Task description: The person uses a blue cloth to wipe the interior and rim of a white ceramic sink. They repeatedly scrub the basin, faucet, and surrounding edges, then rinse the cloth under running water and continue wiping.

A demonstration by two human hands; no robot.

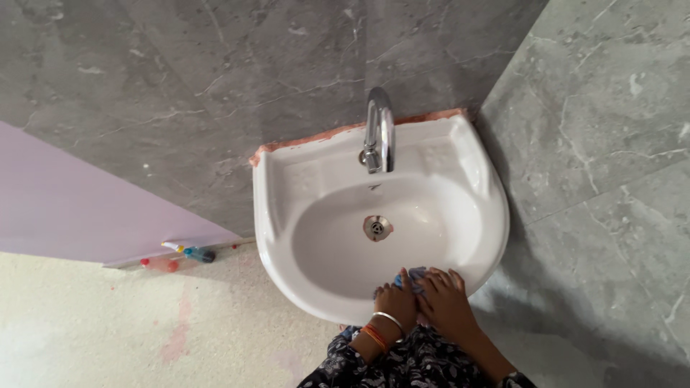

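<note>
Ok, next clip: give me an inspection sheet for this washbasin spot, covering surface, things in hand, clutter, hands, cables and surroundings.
Surface: white washbasin on the wall, bowl bare, metal drain at its middle, chrome tap at the back.
Things in hand: blue cloth on the front rim, mostly hidden under the hands.
Clutter: small coloured objects on the floor by the wall, too small to tell apart.
Hands: left hand, bangles at the wrist, and right hand side by side, both pressed on the cloth.
Cables: nothing seen.
Surroundings: grey marbled tile wall, pale lilac panel at left, light speckled floor, reddish sealant along the basin's back edge.
</note>
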